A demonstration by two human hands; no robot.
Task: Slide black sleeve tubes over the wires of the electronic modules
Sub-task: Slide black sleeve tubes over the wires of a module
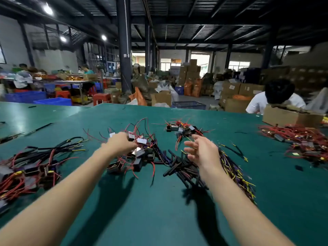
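Green felt table point(159, 210) nearest | my left hand point(120, 142) reaches into small black modules with red wires point(140, 150), grasp unclear | my right hand point(202, 151) spread loose above short black sleeve tubes point(182, 169)

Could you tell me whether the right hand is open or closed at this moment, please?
Open. The right hand hovers above the black tubes with fingers spread and loosely bent, holding nothing.

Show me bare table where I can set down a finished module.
Bare green table lies near you, between your two forearms. More lies beyond the module pile toward the far edge, and far left. Crowded: sleeve tubes under the right hand, bundles at both sides.
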